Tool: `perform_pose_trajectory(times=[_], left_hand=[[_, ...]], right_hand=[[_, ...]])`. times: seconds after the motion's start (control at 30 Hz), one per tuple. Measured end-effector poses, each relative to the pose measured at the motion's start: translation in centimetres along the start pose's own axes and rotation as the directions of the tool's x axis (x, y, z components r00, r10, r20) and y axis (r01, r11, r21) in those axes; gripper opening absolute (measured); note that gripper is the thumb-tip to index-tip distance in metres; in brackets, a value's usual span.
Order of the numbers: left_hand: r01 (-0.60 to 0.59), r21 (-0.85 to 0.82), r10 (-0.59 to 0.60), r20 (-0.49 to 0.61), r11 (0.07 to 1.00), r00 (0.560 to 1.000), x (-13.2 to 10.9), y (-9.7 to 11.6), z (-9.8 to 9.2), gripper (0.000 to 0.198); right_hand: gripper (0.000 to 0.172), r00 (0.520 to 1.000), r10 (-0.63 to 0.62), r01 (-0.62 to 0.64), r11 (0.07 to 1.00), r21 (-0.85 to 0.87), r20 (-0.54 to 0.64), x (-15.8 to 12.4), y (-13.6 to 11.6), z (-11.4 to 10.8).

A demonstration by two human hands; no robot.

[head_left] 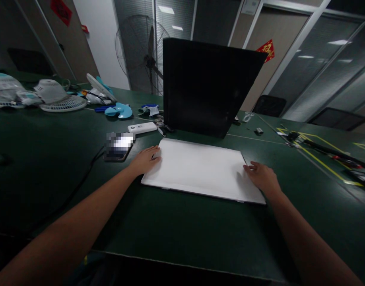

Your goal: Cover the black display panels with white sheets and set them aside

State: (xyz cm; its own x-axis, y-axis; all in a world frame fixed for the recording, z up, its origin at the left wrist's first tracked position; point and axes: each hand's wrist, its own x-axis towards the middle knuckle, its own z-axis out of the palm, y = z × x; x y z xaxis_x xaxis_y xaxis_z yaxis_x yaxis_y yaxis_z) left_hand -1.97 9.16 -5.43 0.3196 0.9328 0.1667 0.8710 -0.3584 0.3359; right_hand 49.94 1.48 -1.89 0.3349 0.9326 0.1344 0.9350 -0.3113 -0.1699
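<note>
A thin white rectangular panel (pixel 197 169) lies on the green tabletop in front of me, with small tabs along its near edge. My left hand (pixel 146 159) grips its left side, thumb and fingertips at the rim. On the opposite short side, my right hand (pixel 261 176) has its fingers curled around the edge. Just behind the panel stands a large black screen-like panel (pixel 209 87), upright and leaning slightly. Left of my left hand is a phone (pixel 119 147), partly blurred out, with a dark cable.
Behind the phone is a white oblong device (pixel 142 127). Fan parts lie at the back left, including a blue fan blade (pixel 119 111) and a white fan grille (pixel 63 103). A small metal piece (pixel 259 131) and yellow tape (pixel 322 159) are on the right.
</note>
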Motion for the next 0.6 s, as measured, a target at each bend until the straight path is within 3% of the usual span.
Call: perform_pose_trajectory(times=[0.3, 0.6], left_hand=[[-0.009, 0.023, 0.008, 0.043, 1.000, 0.999, -0.3, 0.1, -0.5, 0.070], [-0.002, 0.099, -0.005, 0.073, 0.995, 0.997, -0.9, 1.1, -1.0, 0.069]], right_hand=[[0.082, 0.994, -0.112, 0.111, 0.993, -0.038, -0.014, -0.1, 0.0, 1.0], [0.073, 1.000, 0.006, -0.006, 0.997, -0.075, -0.005, -0.9, -1.0, -0.3]])
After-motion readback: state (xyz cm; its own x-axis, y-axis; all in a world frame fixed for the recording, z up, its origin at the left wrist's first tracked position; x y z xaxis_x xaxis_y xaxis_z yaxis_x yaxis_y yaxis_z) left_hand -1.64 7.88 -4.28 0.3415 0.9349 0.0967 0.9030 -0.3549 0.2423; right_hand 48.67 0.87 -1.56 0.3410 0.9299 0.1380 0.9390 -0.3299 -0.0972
